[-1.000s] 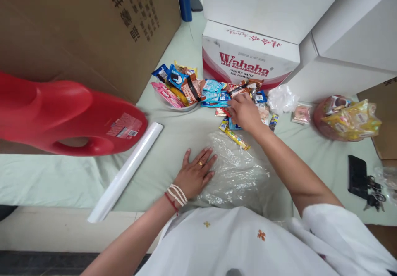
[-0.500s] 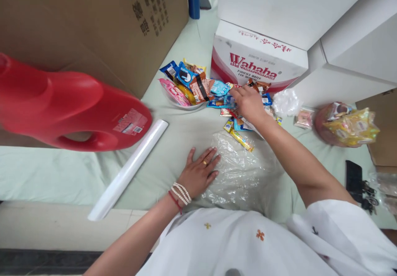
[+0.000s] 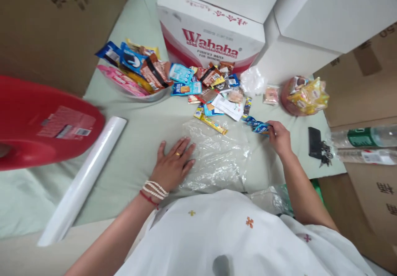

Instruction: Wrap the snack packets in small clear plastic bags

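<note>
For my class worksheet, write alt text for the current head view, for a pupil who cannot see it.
A person's right hand holds blue packaging over a pale green cloth, while the left hand lies spread at the edge of crumpled clear plastic. Beyond them, assorted wrapped snacks lie heaped beside a filled bowl, in front of a Wahaha box.

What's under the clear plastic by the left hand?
Pale green cloth shows through the clear plastic. Whatever lies beneath the left hand is covered; creases and glare obscure finer detail.
</note>
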